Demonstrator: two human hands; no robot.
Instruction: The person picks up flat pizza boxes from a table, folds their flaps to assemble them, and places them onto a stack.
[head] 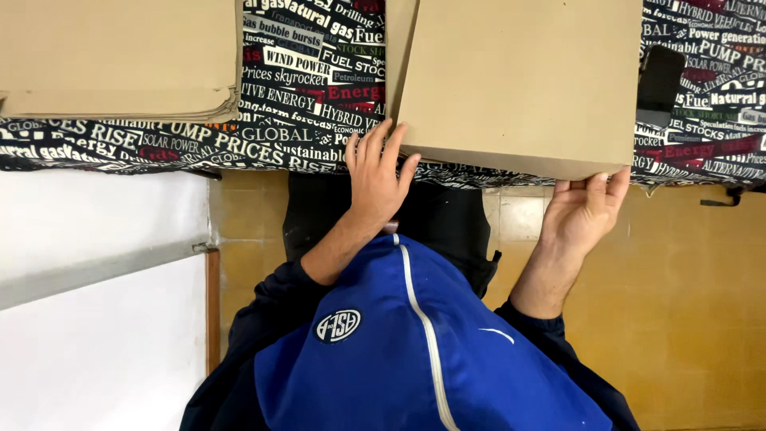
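There is one view only, from a camera on the person's head. It looks steeply down past the blue jacket (415, 351) to the near edge of the tabletop (311, 88), close in, with the tiled floor (702, 303) below that edge.

Blue jacket (415, 351) with white stripe, round emblem, dark sleeves (275, 291)
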